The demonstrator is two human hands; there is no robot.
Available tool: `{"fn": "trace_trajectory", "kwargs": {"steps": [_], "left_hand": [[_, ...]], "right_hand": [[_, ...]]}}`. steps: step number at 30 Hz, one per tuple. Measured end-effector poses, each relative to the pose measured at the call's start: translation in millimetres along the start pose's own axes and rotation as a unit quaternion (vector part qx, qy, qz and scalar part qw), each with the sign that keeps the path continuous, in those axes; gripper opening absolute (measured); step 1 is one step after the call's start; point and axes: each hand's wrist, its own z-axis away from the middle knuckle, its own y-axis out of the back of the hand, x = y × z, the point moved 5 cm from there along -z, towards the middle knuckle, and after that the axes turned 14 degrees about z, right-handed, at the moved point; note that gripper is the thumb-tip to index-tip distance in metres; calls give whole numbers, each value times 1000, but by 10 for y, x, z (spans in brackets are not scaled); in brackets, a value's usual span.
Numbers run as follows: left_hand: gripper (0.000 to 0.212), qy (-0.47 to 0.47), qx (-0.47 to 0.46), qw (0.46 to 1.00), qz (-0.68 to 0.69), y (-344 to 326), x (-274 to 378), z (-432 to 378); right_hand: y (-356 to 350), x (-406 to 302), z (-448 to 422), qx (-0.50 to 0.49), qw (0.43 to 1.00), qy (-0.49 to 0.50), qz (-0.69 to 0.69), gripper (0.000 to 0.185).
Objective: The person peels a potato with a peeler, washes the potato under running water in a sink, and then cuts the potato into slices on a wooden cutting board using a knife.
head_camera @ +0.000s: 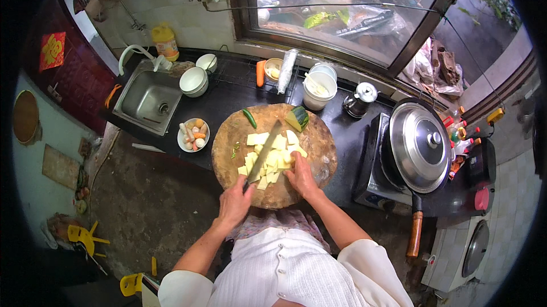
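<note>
My left hand (236,204) grips the dark handle of a kitchen knife (267,149), whose blade slants up and right over a heap of pale, thinly cut vegetable slices (275,159). At the heap's right side, the fingertips of my right hand (302,176) touch the slices, thumb apart from the fingers. Under all this is a round wooden chopping board (230,136). A dark-green-skinned chunk of squash (298,119) lies near the board's far edge, and a green chilli (249,119) is left of it. Small green bits (235,150) are scattered at the left.
Left of the board stands a bowl of mixed cut vegetables (193,135), with a steel sink (149,97) beyond. Behind are a carrot (260,73), a plastic-wrap roll (287,72), white tubs (319,93) and a metal pot (361,99). A lidded wok (419,149) sits on the right stove.
</note>
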Motion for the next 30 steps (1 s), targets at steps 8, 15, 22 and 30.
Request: {"fn": "trace_trajectory", "kwargs": {"steps": [8, 15, 22, 30], "left_hand": [[25, 65, -20, 991, -120, 228, -475, -150], [32, 85, -87, 991, -64, 149, -323, -61], [33, 126, 41, 991, -30, 78, -623, 526], [28, 136, 15, 988, 65, -507, -357, 351]], "right_hand": [[82, 191, 66, -72, 994, -23, -74, 50], [17, 144, 142, -47, 996, 23, -78, 42], [-86, -310, 500, -191, 966, 120, -126, 36], [-228, -657, 506, -242, 951, 118, -153, 38]]}}
